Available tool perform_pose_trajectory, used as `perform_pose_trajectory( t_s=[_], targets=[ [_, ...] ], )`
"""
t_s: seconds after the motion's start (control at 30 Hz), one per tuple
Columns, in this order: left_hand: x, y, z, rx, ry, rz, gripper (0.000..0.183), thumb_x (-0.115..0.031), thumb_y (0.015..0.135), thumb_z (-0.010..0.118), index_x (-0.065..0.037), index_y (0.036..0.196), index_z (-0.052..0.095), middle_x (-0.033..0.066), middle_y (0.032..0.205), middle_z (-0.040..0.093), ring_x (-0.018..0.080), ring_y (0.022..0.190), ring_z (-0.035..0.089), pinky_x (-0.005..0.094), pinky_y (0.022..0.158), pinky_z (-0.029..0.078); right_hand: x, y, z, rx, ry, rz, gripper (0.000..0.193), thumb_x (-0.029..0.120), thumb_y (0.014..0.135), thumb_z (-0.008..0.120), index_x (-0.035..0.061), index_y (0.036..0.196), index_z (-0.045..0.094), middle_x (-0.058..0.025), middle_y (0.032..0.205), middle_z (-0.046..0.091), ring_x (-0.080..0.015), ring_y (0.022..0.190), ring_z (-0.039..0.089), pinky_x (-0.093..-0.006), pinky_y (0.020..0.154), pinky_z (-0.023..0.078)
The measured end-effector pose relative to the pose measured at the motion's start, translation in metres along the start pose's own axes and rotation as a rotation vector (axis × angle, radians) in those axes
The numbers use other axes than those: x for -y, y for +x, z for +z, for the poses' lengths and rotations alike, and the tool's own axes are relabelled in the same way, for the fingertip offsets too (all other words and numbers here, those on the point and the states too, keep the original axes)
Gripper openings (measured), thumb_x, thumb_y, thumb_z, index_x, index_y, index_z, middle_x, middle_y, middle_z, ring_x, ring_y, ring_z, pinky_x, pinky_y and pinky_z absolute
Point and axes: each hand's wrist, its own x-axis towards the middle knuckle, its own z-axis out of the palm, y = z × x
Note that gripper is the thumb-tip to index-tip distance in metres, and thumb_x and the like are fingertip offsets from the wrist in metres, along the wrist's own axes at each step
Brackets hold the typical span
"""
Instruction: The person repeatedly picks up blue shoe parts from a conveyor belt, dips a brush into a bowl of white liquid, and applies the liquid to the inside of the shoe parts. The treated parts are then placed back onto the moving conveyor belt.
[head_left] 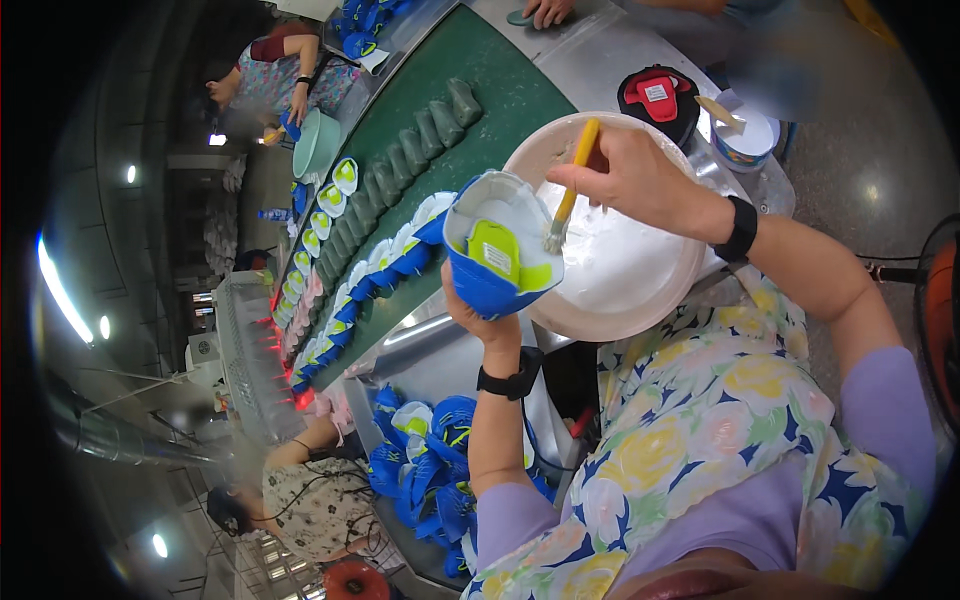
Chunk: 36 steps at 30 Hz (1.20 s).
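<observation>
Blue upper (503, 246), mouth up; slanted brush (577, 180), bristles at rim.

The left forearm (496, 438) goes almost straight up in the view, and the left hand (468, 316) is bent in a grip, with its fingers partly hidden. The right elbow is bent, so the right forearm (812, 268) slants up and leftward; the right hand (640, 172), higher and apart from the left hand, has its thumb (578, 180) stretched leftward and its fingers curled in a grip.
</observation>
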Motion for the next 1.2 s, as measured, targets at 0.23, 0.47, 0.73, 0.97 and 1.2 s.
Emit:
perform_pose_trajectory(
  t_s=[0.23,0.47,0.73,0.97,1.2],
  targets=[
    [-0.013,0.024,0.013,0.109,0.772,0.517,0.037,-0.009,0.089,0.065,-0.001,0.125,0.059,0.0141,0.116,0.063,0.0285,0.108,0.062,0.0385,0.094,0.05,0.002,-0.012,0.003,0.12,0.274,0.265,0.033,0.026,0.09,0.072,-0.0053,0.089,0.063,-0.0096,0.073,0.068,-0.0106,0.059,0.062,-0.0225,0.054,0.05],
    [-0.01,0.021,-0.047,0.139,-0.313,-0.912,0.049,-0.041,0.101,0.044,-0.005,0.134,0.05,0.0164,0.112,0.067,0.0274,0.081,0.071,0.0361,0.05,0.057,0.011,-0.003,-0.022,0.219,0.126,-0.16,0.019,0.014,0.091,0.072,0.0019,0.103,0.063,-0.008,0.095,0.067,-0.0151,0.086,0.067,-0.0267,0.074,0.054],
    [-0.019,-0.022,0.005,0.15,-0.782,-1.305,0.051,-0.043,0.098,0.053,-0.006,0.133,0.054,0.0131,0.123,0.065,0.0241,0.102,0.069,0.0385,0.081,0.06,0.011,-0.003,0.007,0.288,-0.054,-0.732,0.019,0.018,0.09,0.073,0.0063,0.102,0.063,-0.0112,0.096,0.066,-0.028,0.087,0.067,-0.0335,0.073,0.054],
    [-0.003,-0.02,-0.018,0.214,-0.676,-0.99,0.062,-0.046,0.092,0.062,-0.01,0.141,0.048,0.0076,0.139,0.056,0.028,0.127,0.053,0.0506,0.111,0.04,0.003,0.003,-0.009,0.302,-0.122,-0.336,0.027,0.026,0.091,0.068,0.0007,0.085,0.06,-0.017,0.069,0.062,-0.0353,0.066,0.064,-0.0394,0.06,0.049],
    [-0.01,-0.012,-0.021,0.161,-0.327,-0.813,0.052,-0.033,0.095,0.062,-0.007,0.139,0.05,0.0095,0.132,0.06,0.0234,0.117,0.061,0.0401,0.099,0.053,-0.003,-0.002,-0.037,0.358,-0.33,-0.1,0.023,0.023,0.09,0.07,0.0022,0.099,0.064,-0.013,0.08,0.066,-0.0237,0.071,0.064,-0.032,0.065,0.049]
  ],
)
